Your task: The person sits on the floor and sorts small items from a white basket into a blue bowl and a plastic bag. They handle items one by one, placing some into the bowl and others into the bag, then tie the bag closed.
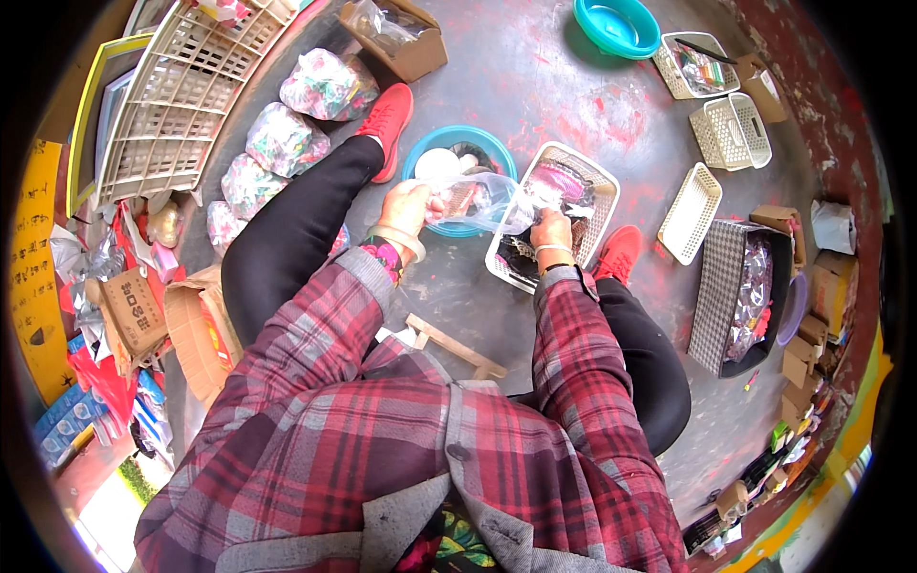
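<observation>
A clear plastic bag (pixel 485 199) is stretched sideways between my two hands. My left hand (pixel 411 208) is closed on its left end, fingers bent around the film. On the other end, my right hand (pixel 551 230) pinches the plastic. Beneath the bag sits a blue basin (pixel 462 131) containing a white round piece (pixel 437 164) and other small items that the bag partly hides. My right hand is above the near part of a white plastic basket (pixel 608 196), which holds pink and dark packaged goods (pixel 562 179).
Several filled clear bags (pixel 277 138) lie left beside my leg, near a cardboard box (pixel 406 46). White baskets (pixel 690 212) and a grey checked bin (pixel 721 296) stand right. A teal basin (pixel 619 24) is farther off. A wooden stool (pixel 457 346) is between my legs.
</observation>
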Available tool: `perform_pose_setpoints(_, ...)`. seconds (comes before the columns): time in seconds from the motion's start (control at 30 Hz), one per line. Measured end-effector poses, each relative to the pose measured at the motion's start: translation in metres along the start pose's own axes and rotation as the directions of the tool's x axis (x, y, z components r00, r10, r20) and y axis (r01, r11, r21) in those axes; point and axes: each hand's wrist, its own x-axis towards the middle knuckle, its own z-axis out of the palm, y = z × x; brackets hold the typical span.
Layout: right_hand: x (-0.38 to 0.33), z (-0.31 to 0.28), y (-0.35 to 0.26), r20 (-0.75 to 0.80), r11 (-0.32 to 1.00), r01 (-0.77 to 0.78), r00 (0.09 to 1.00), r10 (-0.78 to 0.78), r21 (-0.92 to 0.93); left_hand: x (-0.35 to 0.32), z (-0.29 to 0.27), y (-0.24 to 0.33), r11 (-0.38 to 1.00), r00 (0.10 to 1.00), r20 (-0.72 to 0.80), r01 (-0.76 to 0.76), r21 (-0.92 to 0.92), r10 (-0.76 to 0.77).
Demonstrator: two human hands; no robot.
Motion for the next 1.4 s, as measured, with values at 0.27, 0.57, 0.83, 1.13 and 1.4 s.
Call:
perform_pose_setpoints(0.27,-0.004,-0.005,0.019,0.186,0.989,0.047,0.98,-0.073,0.138,-0.002,0.001,0.002,0.996,0.999,-0.032,0.022,-0.086,-0.025)
perform_pose_setpoints(0.57,0.005,-0.052,0.051,0.261,0.022,-0.261,0.965,0.014,0.965,0.0,0.001,-0.002,0.989,0.999,-0.026,0.043,-0.142,-0.048)
perform_pose_setpoints(0.83,0.0,-0.137,-0.043,-0.013,-0.2,-0.1,0.869,-0.494,0.975,0.014,-0.006,-0.011,0.984,0.992,-0.087,-0.079,0.163,0.094)
perform_pose_setpoints(1.13,-0.024,-0.001,-0.116,0.103,0.615,0.173,0.917,-0.386,0.77,0.014,-0.019,-0.008,0.894,0.962,-0.151,-0.147,0.424,0.229)
perform_pose_setpoints(1.4,-0.002,0.028,-0.113,0.447,0.879,-0.069,0.878,-0.171,0.472,0.011,-0.017,-0.002,0.908,0.948,-0.158,-0.201,0.367,0.274)
